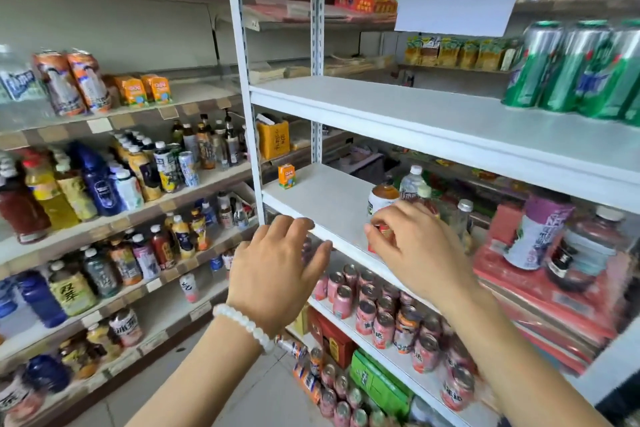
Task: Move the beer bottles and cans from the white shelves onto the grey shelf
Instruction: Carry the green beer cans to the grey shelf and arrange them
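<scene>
Fingers (375, 224) of the right hand (412, 250) curl around a small red can (384, 234) on the white shelf's (332, 204) front edge, left hand (277, 270) hovering spread and empty, green beer cans (571, 69) one shelf higher; a hasty pull could topple the crowded bottles (412, 184) just behind.

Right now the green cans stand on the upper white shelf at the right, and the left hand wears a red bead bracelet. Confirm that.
Not quite. The green cans do stand on the upper white shelf at the right, but the bracelet on the left hand is made of white beads, not red. The head view shows it plainly at the wrist.
</scene>
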